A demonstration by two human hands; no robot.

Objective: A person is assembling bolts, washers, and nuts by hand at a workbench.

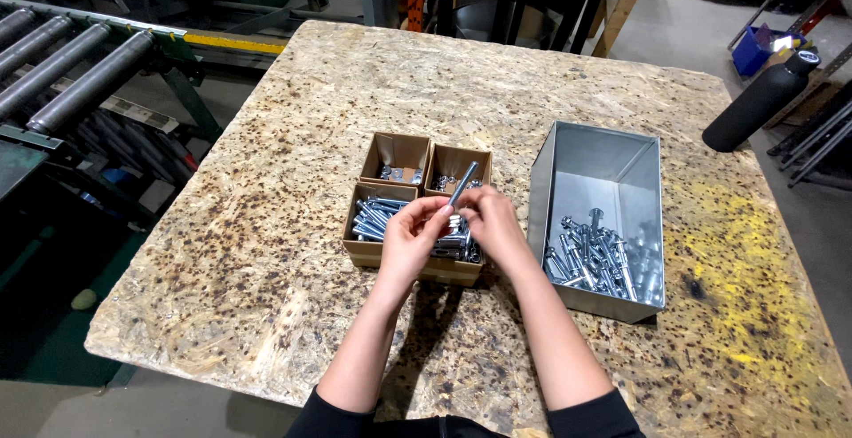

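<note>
Black sleeves at six o'clock give way to two bare forearms that reach up over the chipboard table [266, 252] and meet near its middle. Left hand [410, 241] and right hand [491, 225] are closed together from either side on a long silver bolt [463, 182], which tilts up toward one o'clock; the fingertips of both pinch its lower end, where a small nut or washer seems to sit, though that part is too small to make out.

Directly under the hands lies a brown cardboard tray [390, 256], open at the top, with loose silver bolts heaped inside; those at the left lie pointing toward nine o'clock. Just beyond it, at twelve o'clock from the hands and touching the tray, stand two small open cardboard boxes side by side: the left box [396, 156] holds a few small metal pieces, the right box [460, 165] a handful of small silver hardware.

At three o'clock from the hands, just beside the tray, sits a rectangular grey metal bin [621, 172] with sloped walls; bolts are piled in its near end.

Farther off, at two o'clock near the table's far right edge, a matte black bottle [761, 101] leans. At ten o'clock, off the table, runs a roller conveyor [71, 74] with a yellow strip along its frame.
</note>
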